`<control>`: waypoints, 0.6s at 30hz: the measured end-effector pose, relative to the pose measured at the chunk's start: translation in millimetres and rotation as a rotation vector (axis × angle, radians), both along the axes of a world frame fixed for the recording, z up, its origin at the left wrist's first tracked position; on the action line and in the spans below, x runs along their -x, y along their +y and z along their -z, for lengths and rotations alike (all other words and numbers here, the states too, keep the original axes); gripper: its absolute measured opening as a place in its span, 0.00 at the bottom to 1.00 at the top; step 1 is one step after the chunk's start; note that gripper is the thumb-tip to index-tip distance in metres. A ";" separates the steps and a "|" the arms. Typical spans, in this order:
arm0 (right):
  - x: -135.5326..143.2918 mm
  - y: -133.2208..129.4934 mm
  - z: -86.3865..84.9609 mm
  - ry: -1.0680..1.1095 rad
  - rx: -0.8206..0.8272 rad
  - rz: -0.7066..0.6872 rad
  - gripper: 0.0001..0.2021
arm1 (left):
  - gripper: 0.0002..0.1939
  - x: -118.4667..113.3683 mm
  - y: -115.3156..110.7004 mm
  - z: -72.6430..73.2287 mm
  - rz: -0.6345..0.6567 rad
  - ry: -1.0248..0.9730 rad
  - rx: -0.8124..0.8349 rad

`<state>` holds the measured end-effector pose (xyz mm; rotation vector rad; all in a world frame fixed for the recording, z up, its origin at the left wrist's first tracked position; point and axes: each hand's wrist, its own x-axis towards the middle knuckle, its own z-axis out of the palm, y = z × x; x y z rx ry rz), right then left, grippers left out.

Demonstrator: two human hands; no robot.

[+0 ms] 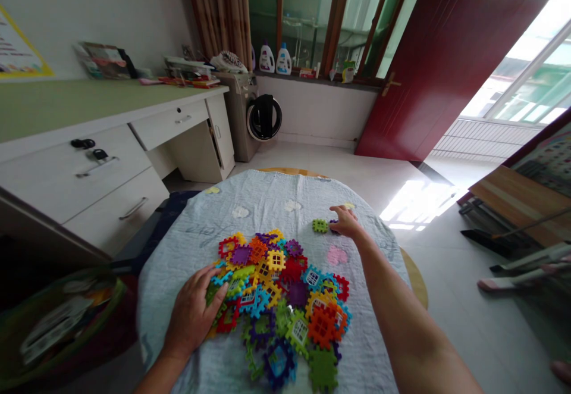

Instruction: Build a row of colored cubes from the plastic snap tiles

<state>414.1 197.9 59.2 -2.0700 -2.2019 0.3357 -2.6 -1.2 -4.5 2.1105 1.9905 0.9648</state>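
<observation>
A loose pile of colourful interlocking plastic building blocks [297,291] lies on the round cloth-covered table. The blocks are flat squares with notched edges, some with window grids. My left hand [194,309] rests at the pile's left edge, fingers stretched over green and blue pieces. Beyond the pile, my right hand [346,221] reaches to the far right part of the cloth. Its fingers are at a small purple building block [333,225], mostly hidden under them. Just left of it, a green building block [320,225] lies flat, apart from the pile.
A pale blue patterned tablecloth [263,197] covers the table. To the left stand a white desk with drawers [107,174] and a bin [57,322] with things in it. A washing machine [241,114] and a red door [410,66] are farther back.
</observation>
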 end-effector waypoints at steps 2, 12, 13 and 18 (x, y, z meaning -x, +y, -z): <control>3.8 -1.4 2.1 -0.005 0.007 -0.034 0.31 | 0.22 0.2 0.4 -0.2 -0.001 -0.001 0.002; 33.2 5.1 12.4 -0.064 0.055 -0.180 0.24 | 0.22 -1.9 0.3 -1.9 -0.010 0.001 -0.012; 32.7 7.1 12.1 -0.064 0.054 -0.183 0.24 | 0.23 -2.0 0.3 -1.6 -0.013 0.005 -0.011; 32.1 14.2 16.1 -0.040 0.049 -0.177 0.26 | 0.23 -2.3 -0.1 -0.8 -0.022 0.013 -0.018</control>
